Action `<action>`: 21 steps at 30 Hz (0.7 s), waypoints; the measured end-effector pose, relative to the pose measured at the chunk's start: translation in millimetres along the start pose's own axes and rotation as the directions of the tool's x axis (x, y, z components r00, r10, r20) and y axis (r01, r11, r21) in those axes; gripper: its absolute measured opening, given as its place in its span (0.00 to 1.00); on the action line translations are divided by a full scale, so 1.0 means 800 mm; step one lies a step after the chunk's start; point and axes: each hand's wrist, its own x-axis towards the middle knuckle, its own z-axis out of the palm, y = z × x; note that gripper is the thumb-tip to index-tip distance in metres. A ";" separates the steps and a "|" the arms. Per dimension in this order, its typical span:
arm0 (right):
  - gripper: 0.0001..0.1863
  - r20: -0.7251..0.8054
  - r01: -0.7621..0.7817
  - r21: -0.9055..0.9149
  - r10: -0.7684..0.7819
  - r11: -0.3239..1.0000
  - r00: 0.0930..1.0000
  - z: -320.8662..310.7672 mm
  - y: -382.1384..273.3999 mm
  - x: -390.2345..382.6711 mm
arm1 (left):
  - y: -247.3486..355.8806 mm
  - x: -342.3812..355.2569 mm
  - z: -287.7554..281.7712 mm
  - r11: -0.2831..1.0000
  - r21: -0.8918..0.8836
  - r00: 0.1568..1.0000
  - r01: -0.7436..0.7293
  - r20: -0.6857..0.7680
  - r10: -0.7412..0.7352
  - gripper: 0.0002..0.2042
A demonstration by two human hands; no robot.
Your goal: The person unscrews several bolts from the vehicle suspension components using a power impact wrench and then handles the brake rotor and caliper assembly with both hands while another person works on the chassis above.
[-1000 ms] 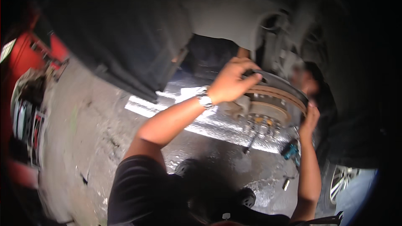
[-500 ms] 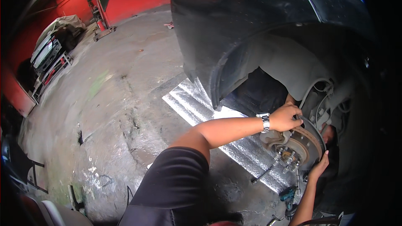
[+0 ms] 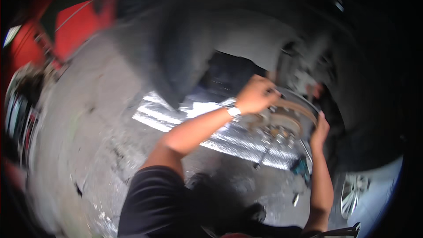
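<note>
A rusty-rimmed brake disc (image 3: 296, 105) sits on a wheel hub (image 3: 276, 133) inside the wheel arch, with several studs sticking out toward me. My left hand (image 3: 256, 96), a metal watch (image 3: 233, 110) on its wrist, grips the disc's upper left edge with curled fingers. At the lower right edge, my right hand (image 3: 320, 130) holds the rim, its fingers partly hidden behind. Blur smears fine detail. A thin metal bar (image 3: 261, 158) hangs below the hub. Behind the disc shows another person's hand (image 3: 315, 91).
A silver reflective mat (image 3: 229, 143) lies under the hub. The other person's dark clothing (image 3: 227, 72) shows beyond it. A teal power tool (image 3: 301, 168) rests near my right forearm. The dark fender (image 3: 169, 57) hangs down at the left; a spoked wheel (image 3: 354, 191) shows at the lower right.
The whole view has swung to the right and blurred, so the scene sits further left. Both my hands stay on the brake disc.
</note>
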 end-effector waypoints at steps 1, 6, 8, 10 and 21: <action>0.26 0.008 0.056 0.029 -0.057 0.998 0.998 0.001 0.003 0.004 | 0.001 0.002 -0.005 0.999 0.025 1.000 -0.022 0.006 0.022 0.17; 0.24 0.003 0.096 0.130 -0.097 0.987 0.995 -0.007 -0.001 0.001 | 0.014 0.013 0.003 0.998 -0.060 0.999 -0.009 0.038 0.012 0.14; 0.23 -0.013 0.128 0.154 -0.127 0.980 0.992 -0.012 0.011 0.000 | 0.018 0.016 0.008 0.999 -0.051 0.997 -0.009 0.075 0.012 0.13; 0.23 -0.006 0.131 0.145 -0.131 0.981 0.991 -0.010 0.007 -0.003 | 0.020 0.014 0.003 0.999 -0.024 0.996 -0.027 0.086 0.029 0.13; 0.19 0.088 0.213 0.203 -0.235 0.956 0.968 -0.012 0.004 0.004 | 0.029 0.017 -0.010 0.993 -0.004 0.967 -0.114 0.228 0.112 0.24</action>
